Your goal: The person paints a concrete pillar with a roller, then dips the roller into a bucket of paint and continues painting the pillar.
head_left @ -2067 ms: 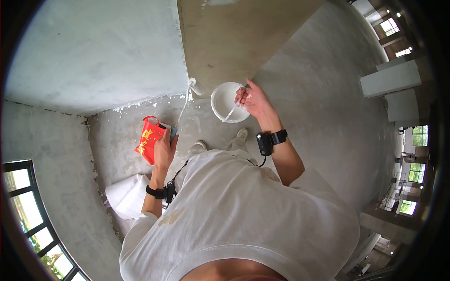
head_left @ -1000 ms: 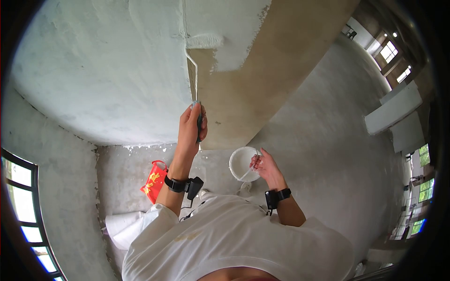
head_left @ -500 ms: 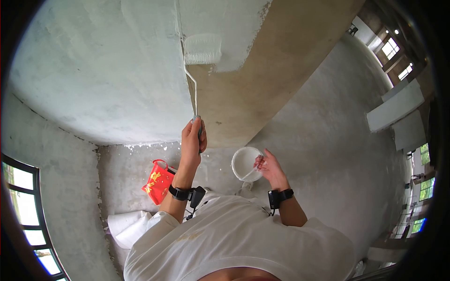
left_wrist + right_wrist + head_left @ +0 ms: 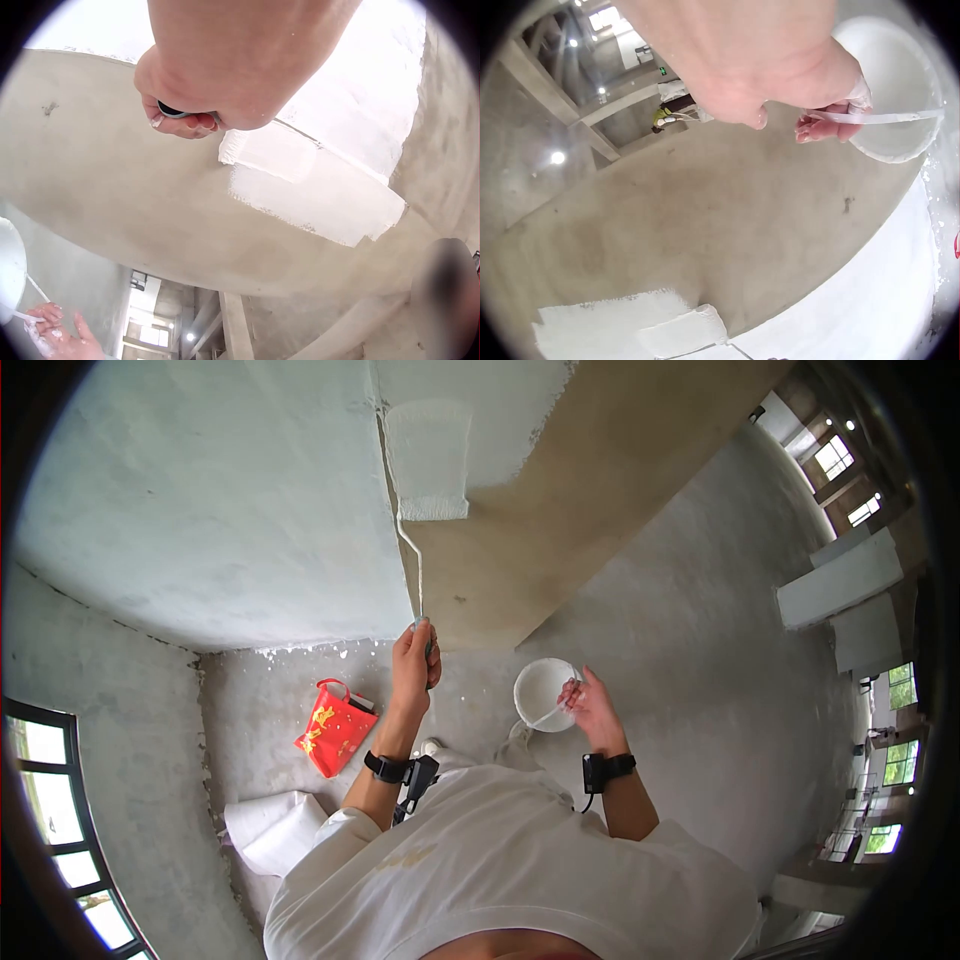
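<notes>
My left hand (image 4: 410, 670) grips the grey handle of a paint roller, its thumb along the top. The white roller sleeve (image 4: 433, 508) lies against the brown wall face (image 4: 520, 560) by the corner, below a fresh band of white paint (image 4: 430, 445). In the left wrist view, the left hand (image 4: 187, 112) mostly hides the handle. My right hand (image 4: 594, 712), with paint on its fingers, has the bucket's white handle strap (image 4: 900, 118) hooked over its curled fingers. Below that hand hangs the white bucket (image 4: 522, 705), its inside pale with paint.
A red bag (image 4: 335, 735) with gold print stands on the floor left of my feet. Behind it lies a white rolled sheet (image 4: 275, 830). The pale painted wall (image 4: 220, 510) meets the brown face at the corner. White splashes dot the floor along the wall's foot.
My left hand has risen from beside the red bag and set the roller on the brown wall. The roller then moved down, leaving wet white paint. The right hand keeps the bucket.
</notes>
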Demonstrator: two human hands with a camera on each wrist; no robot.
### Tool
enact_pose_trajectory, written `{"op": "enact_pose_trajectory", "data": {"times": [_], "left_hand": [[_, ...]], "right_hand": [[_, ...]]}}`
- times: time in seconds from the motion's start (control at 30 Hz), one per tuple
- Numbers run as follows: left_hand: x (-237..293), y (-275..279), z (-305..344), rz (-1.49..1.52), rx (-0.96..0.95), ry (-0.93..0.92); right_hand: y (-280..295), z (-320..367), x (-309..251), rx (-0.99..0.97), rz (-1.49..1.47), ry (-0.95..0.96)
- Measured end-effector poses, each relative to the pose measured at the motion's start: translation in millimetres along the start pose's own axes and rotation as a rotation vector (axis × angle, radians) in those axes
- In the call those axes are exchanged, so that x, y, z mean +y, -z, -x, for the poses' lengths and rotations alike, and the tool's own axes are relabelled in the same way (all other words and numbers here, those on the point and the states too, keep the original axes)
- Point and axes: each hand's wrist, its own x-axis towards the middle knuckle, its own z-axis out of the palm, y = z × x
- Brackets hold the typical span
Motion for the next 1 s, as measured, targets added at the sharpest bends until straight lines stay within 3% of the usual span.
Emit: {"op": "enact_pose_trajectory", "data": {"times": [0.4, 0.83, 1.0], "left_hand": [[-16, 13, -2, -0.03, 0.054, 0.022], [102, -28, 31, -0.044, 0.046, -0.253], [117, -29, 41, 0.007, 0.03, -0.295]], "right_hand": [[9, -17, 4, 0.073, 0.003, -0.049], [16, -53, 10, -0.011, -0.002, -0.193], [25, -64, 15, -0.019, 0.069, -0.112]]}}
